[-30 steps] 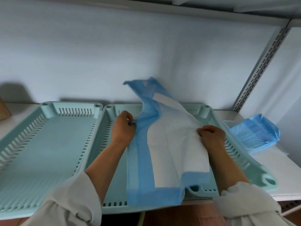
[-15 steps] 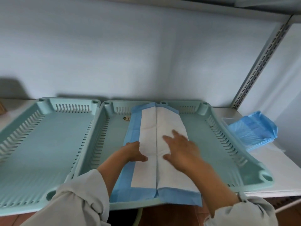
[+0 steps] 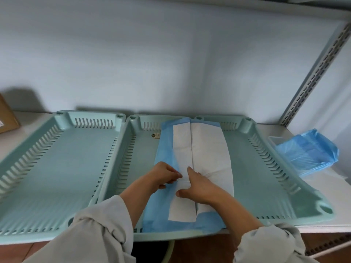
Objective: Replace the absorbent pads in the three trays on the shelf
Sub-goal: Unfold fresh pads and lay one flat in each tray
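A folded absorbent pad, white down the middle with a blue plastic border [image 3: 197,149], lies lengthwise along the floor of the middle pale-green slotted plastic tray [image 3: 269,168], running from the far wall at 12 o'clock to the near rim at 6 o'clock, where its blue edge laps onto the rim. The left hand [image 3: 165,174] sits at the pad's 7 o'clock side with its fingers curled, pinching the inner edge of the left white flap beside the centre seam. The right hand [image 3: 199,186] rests on the pad just across the seam, forefinger stretched toward 12 o'clock and thumb reaching toward 9 o'clock, the white sheet puckered under it (whether it actually nips the fold I cannot tell). A second pale-green slotted tray [image 3: 57,168] stands touching the first at 9 o'clock, its floor bare. At 3 o'clock, on the white shelf board [image 3: 322,188], lies a crumpled blue plastic packet of folded pads [image 3: 307,150]. A brown cardboard box corner [image 3: 6,118] shows at 10 o'clock.
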`<state>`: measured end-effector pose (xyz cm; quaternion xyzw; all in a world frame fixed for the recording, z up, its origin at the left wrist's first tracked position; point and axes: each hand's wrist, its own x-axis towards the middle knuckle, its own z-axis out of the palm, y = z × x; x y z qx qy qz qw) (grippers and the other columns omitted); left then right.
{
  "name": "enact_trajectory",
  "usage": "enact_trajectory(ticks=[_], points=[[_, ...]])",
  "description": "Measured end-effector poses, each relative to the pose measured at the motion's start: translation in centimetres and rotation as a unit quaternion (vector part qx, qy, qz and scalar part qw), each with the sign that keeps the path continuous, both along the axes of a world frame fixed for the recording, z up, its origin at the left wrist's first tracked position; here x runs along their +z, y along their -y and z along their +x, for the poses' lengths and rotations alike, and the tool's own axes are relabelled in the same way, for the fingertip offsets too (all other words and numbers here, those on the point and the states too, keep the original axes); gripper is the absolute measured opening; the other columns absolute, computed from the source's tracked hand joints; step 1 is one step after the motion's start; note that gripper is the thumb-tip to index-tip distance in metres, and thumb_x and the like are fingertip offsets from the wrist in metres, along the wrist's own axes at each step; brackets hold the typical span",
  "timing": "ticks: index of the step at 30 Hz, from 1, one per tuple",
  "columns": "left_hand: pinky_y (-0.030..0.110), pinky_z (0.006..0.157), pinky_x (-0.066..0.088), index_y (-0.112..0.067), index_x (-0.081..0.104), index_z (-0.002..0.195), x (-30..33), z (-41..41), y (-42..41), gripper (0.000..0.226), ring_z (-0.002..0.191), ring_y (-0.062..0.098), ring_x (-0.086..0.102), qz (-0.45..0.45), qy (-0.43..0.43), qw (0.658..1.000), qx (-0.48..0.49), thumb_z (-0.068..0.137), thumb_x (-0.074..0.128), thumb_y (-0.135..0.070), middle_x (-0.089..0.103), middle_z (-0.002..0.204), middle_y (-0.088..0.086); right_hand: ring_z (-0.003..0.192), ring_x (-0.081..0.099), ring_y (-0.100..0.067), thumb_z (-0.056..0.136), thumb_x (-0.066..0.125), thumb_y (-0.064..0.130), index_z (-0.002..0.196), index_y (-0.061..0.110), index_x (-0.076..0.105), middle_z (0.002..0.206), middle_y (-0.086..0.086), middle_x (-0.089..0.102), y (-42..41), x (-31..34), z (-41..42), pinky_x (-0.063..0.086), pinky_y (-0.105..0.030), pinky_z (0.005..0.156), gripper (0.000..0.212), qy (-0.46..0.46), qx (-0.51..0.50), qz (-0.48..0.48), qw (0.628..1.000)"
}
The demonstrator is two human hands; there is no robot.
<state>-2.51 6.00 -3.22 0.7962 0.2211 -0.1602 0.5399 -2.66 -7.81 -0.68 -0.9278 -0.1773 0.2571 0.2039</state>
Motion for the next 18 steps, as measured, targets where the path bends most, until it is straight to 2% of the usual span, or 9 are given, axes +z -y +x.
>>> enact_trajectory(ticks=[3,5,6,7,9,11,13,16,18], points=[[0.028,0.075,0.046,-0.016,0.055,0.119,-0.7,0.2,0.5,0.038,0.105,0.024,0.055,0.034,0.034,0.998,0.037,0.084,0.069,-0.023,0.052,0.12,0.01,0.141,0.028,-0.024,0.088,0.063,0.036,0.152,0.01,0.007,0.156,-0.01,0.023,-0.2,0.2,-0.3,0.028,-0.031,0.11,0.088,-0.014,0.013,0.017,1.0],[0.036,0.092,0.044,-0.019,0.033,0.141,-0.9,0.1,0.6,0.071,0.122,0.028,0.047,0.008,0.034,0.996,0.083,0.081,0.072,-0.023,0.039,0.139,0.012,0.141,0.029,-0.023,0.089,0.062,0.035,0.151,0.011,0.01,0.156,-0.008,0.025,-0.4,0.0,-0.5,0.028,-0.031,0.111,0.085,-0.019,0.015,0.02,1.0],[0.038,0.094,0.044,-0.017,0.025,0.144,-0.8,0.0,0.5,0.079,0.123,0.029,0.045,-0.022,0.031,0.994,0.103,0.081,0.073,-0.022,0.038,0.141,0.013,0.139,0.033,-0.023,0.088,0.063,0.036,0.15,0.011,0.015,0.154,-0.009,0.029,-0.5,-0.1,-0.5,0.03,-0.032,0.111,0.082,-0.016,0.015,0.02,1.0],[0.038,0.092,0.045,-0.013,0.026,0.142,-0.8,0.0,0.5,0.078,0.12,0.028,0.047,-0.05,0.026,0.992,0.117,0.081,0.073,-0.022,0.041,0.138,0.013,0.136,0.037,-0.024,0.087,0.063,0.036,0.148,0.012,0.02,0.151,-0.01,0.034,-0.6,-0.2,-0.5,0.033,-0.034,0.11,0.078,-0.012,0.015,0.019,1.0],[0.036,0.088,0.049,-0.006,0.044,0.123,-1.0,-0.2,0.6,0.055,0.107,0.027,0.055,-0.066,0.005,0.992,0.106,0.08,0.074,-0.023,0.054,0.122,0.014,0.134,0.038,-0.025,0.088,0.062,0.036,0.146,0.012,0.023,0.149,-0.011,0.036,-0.6,-0.2,-0.5,0.035,-0.035,0.109,0.074,-0.001,0.019,0.012,1.0],[0.03,0.074,0.048,-0.008,0.051,0.098,-1.1,-0.8,1.1,0.028,0.09,0.022,0.057,-0.031,-0.003,0.998,0.052,0.083,0.07,-0.022,0.058,0.095,0.009,0.136,0.035,-0.025,0.09,0.06,0.034,0.147,0.01,0.022,0.151,-0.011,0.033,-0.5,0.0,-0.5,0.031,-0.033,0.109,0.073,0.005,0.029,-0.002,1.0],[0.028,0.071,0.043,-0.009,0.051,0.093,-1.2,-0.9,1.4,0.016,0.085,0.022,0.055,0.027,0.033,0.999,0.026,0.088,0.063,-0.019,0.054,0.083,0.005,0.135,0.036,-0.025,0.09,0.059,0.034,0.146,0.011,0.025,0.149,-0.011,0.035,-0.2,0.0,-0.4,0.031,-0.033,0.109,0.069,0.029,0.049,-0.033,0.998],[0.032,0.086,0.045,-0.002,0.055,0.115,-0.8,-0.3,1.7,0.025,0.108,0.03,0.056,0.088,0.116,0.988,0.041,0.092,0.052,-0.012,0.061,0.111,0.015,0.131,0.039,-0.027,0.088,0.059,0.039,0.145,0.017,0.027,0.143,-0.011,0.038,0.3,-0.3,-0.1,0.033,-0.037,0.108,0.068,0.092,0.07,-0.098,0.988],[0.033,0.097,0.041,-0.002,0.051,0.126,-0.4,-0.1,1.9,0.032,0.119,0.03,0.052,0.111,0.145,0.982,0.037,0.094,0.047,-0.008,0.056,0.127,0.016,0.133,0.038,-0.028,0.087,0.059,0.044,0.149,0.016,0.016,0.145,-0.012,0.036,0.4,-0.7,0.0,0.032,-0.039,0.109,0.081,0.102,0.071,-0.11,0.986]])
